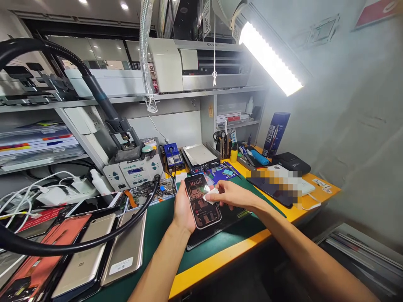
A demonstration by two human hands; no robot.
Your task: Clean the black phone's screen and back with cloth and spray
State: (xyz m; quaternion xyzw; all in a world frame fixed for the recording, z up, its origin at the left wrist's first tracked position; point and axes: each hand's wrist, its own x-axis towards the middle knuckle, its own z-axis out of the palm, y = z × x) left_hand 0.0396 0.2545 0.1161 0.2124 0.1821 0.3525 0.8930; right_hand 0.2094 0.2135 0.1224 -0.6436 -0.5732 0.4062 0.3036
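My left hand (183,209) is closed around the left edge of a smartphone (203,212), tilted up with its lit screen reading 10:54. Between the fingers of my right hand (228,193) is a small white wipe (211,195), pressed against or just over the upper right of the screen. Whether it is cloth or paper I cannot tell. Beneath the phone, a flat black mat or panel (204,240) lies on the green work mat (163,226).
Gold phone backs (124,247) and a black hose (103,241) occupy the left side. Behind stand a rework station (135,170) and a yellow bottle (233,154). To the right lie a dark phone (270,191) and a black case (291,162). A lamp (270,58) hangs overhead.
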